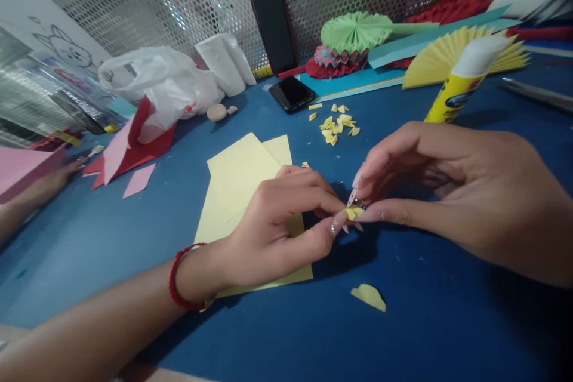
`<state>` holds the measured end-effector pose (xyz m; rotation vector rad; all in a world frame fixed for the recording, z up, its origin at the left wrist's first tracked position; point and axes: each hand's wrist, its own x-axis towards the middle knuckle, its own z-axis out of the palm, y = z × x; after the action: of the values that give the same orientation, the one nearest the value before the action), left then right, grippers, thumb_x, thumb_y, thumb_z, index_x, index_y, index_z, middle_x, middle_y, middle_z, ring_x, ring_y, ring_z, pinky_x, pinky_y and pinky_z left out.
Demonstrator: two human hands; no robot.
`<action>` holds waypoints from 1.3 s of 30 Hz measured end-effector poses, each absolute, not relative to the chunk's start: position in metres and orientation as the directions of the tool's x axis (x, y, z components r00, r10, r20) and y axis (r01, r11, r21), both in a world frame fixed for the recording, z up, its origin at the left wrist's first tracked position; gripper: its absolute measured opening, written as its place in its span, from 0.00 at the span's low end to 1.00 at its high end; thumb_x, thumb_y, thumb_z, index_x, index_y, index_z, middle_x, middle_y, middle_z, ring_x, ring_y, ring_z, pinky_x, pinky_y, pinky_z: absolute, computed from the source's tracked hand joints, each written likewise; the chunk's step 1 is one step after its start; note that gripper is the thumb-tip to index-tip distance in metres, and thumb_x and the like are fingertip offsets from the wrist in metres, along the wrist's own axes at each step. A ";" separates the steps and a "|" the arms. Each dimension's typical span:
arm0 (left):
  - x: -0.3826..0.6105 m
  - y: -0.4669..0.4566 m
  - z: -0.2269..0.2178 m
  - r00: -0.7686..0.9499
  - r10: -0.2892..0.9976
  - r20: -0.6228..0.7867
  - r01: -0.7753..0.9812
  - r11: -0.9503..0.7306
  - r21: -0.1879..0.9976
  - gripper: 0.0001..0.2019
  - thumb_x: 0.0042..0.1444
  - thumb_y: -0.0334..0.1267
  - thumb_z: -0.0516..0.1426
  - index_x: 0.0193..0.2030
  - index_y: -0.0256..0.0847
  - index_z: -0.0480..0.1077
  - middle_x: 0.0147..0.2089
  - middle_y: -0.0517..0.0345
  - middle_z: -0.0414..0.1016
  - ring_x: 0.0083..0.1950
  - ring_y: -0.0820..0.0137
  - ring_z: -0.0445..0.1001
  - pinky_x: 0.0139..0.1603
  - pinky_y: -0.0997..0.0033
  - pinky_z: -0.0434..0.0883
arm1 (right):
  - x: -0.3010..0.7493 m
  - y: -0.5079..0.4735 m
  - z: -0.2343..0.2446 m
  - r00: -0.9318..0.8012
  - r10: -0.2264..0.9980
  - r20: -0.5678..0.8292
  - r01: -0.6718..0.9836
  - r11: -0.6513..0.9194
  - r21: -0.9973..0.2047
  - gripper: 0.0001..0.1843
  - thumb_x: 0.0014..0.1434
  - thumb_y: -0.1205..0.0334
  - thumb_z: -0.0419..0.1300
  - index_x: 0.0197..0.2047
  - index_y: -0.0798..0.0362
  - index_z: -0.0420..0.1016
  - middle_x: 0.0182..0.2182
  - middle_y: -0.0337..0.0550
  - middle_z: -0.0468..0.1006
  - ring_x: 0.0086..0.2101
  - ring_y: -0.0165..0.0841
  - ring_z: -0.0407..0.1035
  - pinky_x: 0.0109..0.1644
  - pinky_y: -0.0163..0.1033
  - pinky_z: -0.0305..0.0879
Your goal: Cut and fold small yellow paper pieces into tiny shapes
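Between the fingertips of both my hands is a small folded piece of yellow paper [353, 213]. My left hand [286, 221] pinches its left side, thumb and forefinger closed. From the right, the thumb and fingers of my right hand [452, 191] close on its other side. Pale yellow sheets [242, 185] lie under and behind my left hand. A loose yellow paper cutout [369, 296] with a wavy edge rests on the blue table in front of my hands. Beyond them sits a small heap of folded yellow pieces [338, 124].
A yellow glue stick [461, 83] with a white cap stands behind my right hand. Farther back are a phone [292, 94], a green paper rosette [357, 31], a yellow paper fan [434, 62] and a white plastic bag [165, 80]. At left, another person's hand [58, 176] is beside pink paper.
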<state>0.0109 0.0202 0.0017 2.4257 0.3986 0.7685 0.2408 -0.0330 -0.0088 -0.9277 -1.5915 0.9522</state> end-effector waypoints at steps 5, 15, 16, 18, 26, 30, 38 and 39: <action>0.012 0.018 0.001 0.771 0.465 0.434 0.142 -0.791 0.596 0.06 0.68 0.31 0.63 0.38 0.38 0.80 0.34 0.57 0.84 0.35 0.72 0.78 0.43 0.65 0.73 | 0.241 -0.034 -0.010 -0.186 0.914 0.361 0.146 0.389 -0.910 0.14 0.56 0.66 0.78 0.40 0.44 0.79 0.35 0.30 0.85 0.35 0.30 0.82 0.41 0.31 0.84; 0.013 0.014 0.001 0.746 0.529 0.404 0.168 -0.736 0.656 0.06 0.67 0.31 0.63 0.37 0.38 0.81 0.33 0.58 0.84 0.35 0.73 0.79 0.42 0.70 0.73 | 0.240 -0.032 -0.008 -0.190 0.900 0.391 0.210 0.427 -0.880 0.11 0.59 0.66 0.76 0.38 0.45 0.79 0.35 0.31 0.85 0.34 0.31 0.81 0.42 0.33 0.83; 0.013 0.014 0.001 0.749 0.525 0.404 0.162 -0.737 0.657 0.06 0.66 0.31 0.63 0.37 0.37 0.81 0.33 0.58 0.84 0.35 0.73 0.79 0.42 0.70 0.73 | 0.240 -0.033 -0.009 -0.193 0.900 0.392 0.216 0.428 -0.877 0.11 0.59 0.67 0.75 0.38 0.45 0.79 0.35 0.30 0.85 0.35 0.29 0.81 0.42 0.32 0.83; 0.013 0.014 0.002 0.754 0.518 0.405 0.158 -0.740 0.653 0.05 0.65 0.30 0.64 0.38 0.37 0.81 0.34 0.57 0.85 0.35 0.73 0.79 0.42 0.70 0.74 | 0.241 -0.033 -0.011 -0.196 0.898 0.394 0.213 0.431 -0.877 0.11 0.59 0.67 0.75 0.38 0.45 0.79 0.35 0.29 0.85 0.34 0.27 0.81 0.41 0.29 0.82; 0.014 0.014 0.001 0.740 0.542 0.398 0.190 -0.736 0.649 0.04 0.64 0.29 0.64 0.38 0.36 0.81 0.34 0.58 0.84 0.36 0.73 0.79 0.43 0.70 0.73 | 0.241 -0.030 -0.015 -0.202 0.889 0.412 0.144 0.443 -0.885 0.12 0.57 0.62 0.79 0.38 0.46 0.81 0.34 0.28 0.85 0.34 0.25 0.80 0.42 0.24 0.81; 0.013 0.013 0.000 0.737 0.544 0.402 0.187 -0.736 0.651 0.04 0.64 0.29 0.64 0.38 0.38 0.81 0.34 0.59 0.84 0.35 0.73 0.79 0.42 0.69 0.73 | 0.239 -0.031 -0.012 -0.200 0.888 0.415 0.161 0.447 -0.880 0.11 0.58 0.62 0.78 0.39 0.48 0.81 0.34 0.29 0.85 0.34 0.24 0.80 0.40 0.23 0.80; 0.014 0.013 -0.003 0.733 0.464 0.497 0.134 -0.815 0.563 0.10 0.58 0.39 0.74 0.37 0.42 0.79 0.33 0.61 0.84 0.35 0.71 0.80 0.42 0.64 0.73 | 0.237 -0.033 -0.015 -0.202 0.868 0.454 0.155 0.486 -0.860 0.11 0.59 0.69 0.76 0.39 0.46 0.81 0.34 0.29 0.86 0.33 0.23 0.81 0.39 0.19 0.79; 0.014 0.014 -0.003 0.737 0.453 0.501 0.131 -0.824 0.552 0.09 0.59 0.38 0.74 0.37 0.42 0.80 0.33 0.61 0.84 0.35 0.71 0.81 0.42 0.64 0.73 | 0.237 -0.033 -0.016 -0.205 0.863 0.461 0.150 0.494 -0.857 0.11 0.59 0.70 0.75 0.40 0.47 0.80 0.34 0.28 0.86 0.33 0.23 0.81 0.39 0.18 0.78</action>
<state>0.0140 0.0137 -0.0029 2.4477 0.4428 0.8823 0.2370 -0.0334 -0.0157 -0.8762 -1.6694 0.8335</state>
